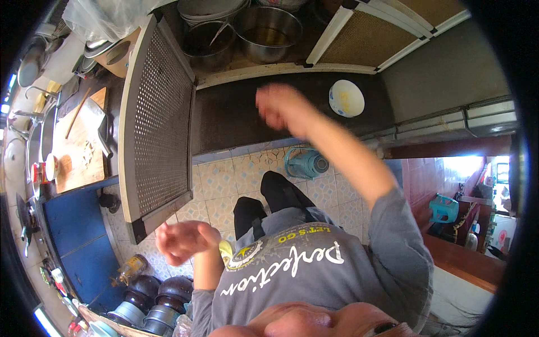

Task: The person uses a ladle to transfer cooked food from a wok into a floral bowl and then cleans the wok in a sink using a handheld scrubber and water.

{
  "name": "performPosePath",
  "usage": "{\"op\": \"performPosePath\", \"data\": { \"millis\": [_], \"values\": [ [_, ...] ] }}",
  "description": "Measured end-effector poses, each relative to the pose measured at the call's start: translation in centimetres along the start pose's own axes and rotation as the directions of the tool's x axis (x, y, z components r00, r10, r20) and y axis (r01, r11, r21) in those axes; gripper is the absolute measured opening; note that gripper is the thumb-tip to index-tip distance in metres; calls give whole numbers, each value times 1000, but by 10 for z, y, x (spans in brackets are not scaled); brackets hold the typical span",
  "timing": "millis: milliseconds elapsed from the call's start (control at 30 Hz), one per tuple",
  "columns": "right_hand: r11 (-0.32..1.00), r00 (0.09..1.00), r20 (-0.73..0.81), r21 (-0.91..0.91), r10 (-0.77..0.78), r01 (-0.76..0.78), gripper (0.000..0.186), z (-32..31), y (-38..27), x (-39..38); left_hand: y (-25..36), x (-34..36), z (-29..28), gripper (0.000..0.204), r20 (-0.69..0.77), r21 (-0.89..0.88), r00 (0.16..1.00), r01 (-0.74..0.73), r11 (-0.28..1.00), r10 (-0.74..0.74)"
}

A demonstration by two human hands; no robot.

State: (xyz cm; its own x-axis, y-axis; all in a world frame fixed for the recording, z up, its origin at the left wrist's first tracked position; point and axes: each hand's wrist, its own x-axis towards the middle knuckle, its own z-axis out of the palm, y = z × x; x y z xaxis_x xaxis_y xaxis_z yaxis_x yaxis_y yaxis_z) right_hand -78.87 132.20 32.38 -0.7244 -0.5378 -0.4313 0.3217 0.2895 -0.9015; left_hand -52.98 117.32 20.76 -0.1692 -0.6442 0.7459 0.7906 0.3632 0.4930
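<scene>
Noted from beside the wood-edged cabinet (247, 75): the tall, pale-framed door (160, 112) with a perforated metal panel stands open, its lower corner next to the person's left hand (188, 241). That hand's fingers are curled at the door's edge, a position that would suit steadying it; whether they grip it or merely brush it, I cannot tell.

The right hand (282, 106) is extended over the dark, flat shelf (224, 115), fingers loosely bent, nothing visible in them. It is blurred, so a small item in the palm cannot be ruled out.

To its right, on the shelf, rests a round white bowl (344, 87) with blue decoration and yellow matter inside, apart from the hand, seemingly placed there for easy reach. Above, two deep stainless-steel pots (269, 55) sit side by side in the cabinet, presumably for shelter; a slim utensil handle (218, 33) leans from the left one, likely kept handy for stirring.
</scene>
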Motion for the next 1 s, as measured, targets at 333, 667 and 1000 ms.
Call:
{"op": "performPosePath", "data": {
  "millis": [333, 667, 1000],
  "values": [
    [813, 860, -507, 478, -52, 331, 19, -148, -157, 239, 21, 12, 38, 46, 140, 603, 964, -264, 753, 226],
    [689, 767, -628, 498, -131, 526, 19, -148, -180, 237, 12, 14, 62, 55, 173, 627, 948, -315, 713, 267],
    [640, 743, -647, 501, -169, 582, 18, -130, -186, 229, 21, 6, 65, 78, 142, 685, 981, -191, 703, 129]
  ]
}}
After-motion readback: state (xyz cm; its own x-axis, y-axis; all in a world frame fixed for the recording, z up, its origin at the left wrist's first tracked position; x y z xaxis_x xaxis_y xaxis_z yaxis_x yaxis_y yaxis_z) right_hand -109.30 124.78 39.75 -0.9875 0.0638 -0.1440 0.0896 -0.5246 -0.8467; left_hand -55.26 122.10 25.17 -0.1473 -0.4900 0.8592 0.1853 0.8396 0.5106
